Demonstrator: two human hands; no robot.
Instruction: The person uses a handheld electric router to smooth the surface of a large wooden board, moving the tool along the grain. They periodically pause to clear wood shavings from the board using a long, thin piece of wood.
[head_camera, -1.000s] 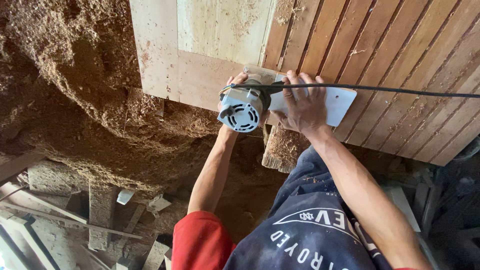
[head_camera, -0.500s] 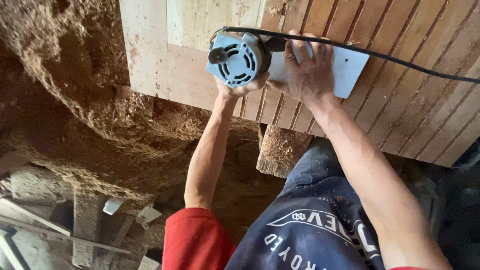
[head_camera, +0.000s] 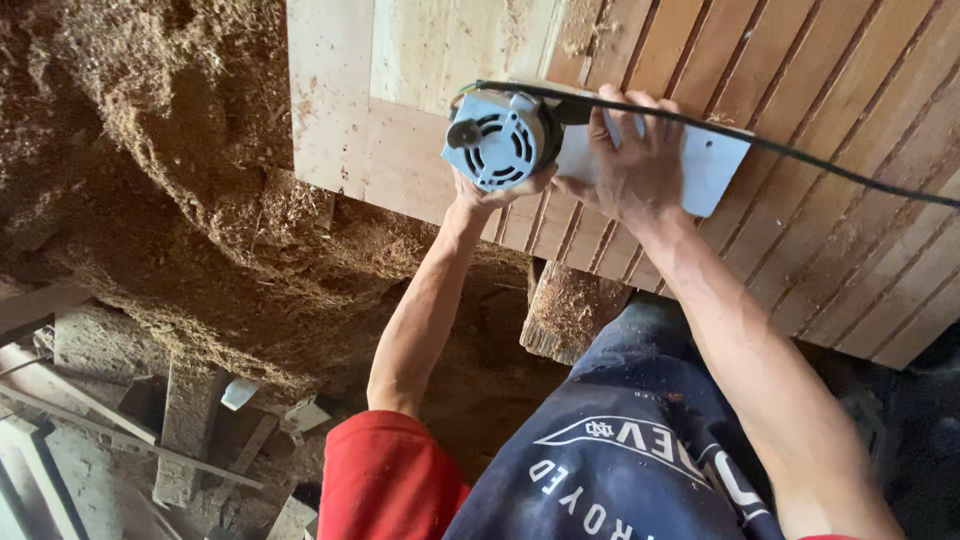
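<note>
A pale blue electric power tool (head_camera: 500, 138) with a round vented motor end and a flat grey base plate (head_camera: 710, 165) rests on a slatted wooden panel (head_camera: 820, 230). My left hand (head_camera: 490, 190) cups the motor housing from below. Across the top of the tool body lies my right hand (head_camera: 630, 160), fingers spread and pressing on the base plate. A black power cord (head_camera: 800, 155) runs from the tool off to the right over the slats.
A big heap of sawdust (head_camera: 170, 170) fills the left side beside the panel. A sawdust-covered wooden block (head_camera: 570, 310) sits under the panel's edge. Scrap wood pieces and boards (head_camera: 190, 420) lie on the floor at lower left.
The tool and both hands have slid farther up and away along the wooden panel; both hands kept their hold.
</note>
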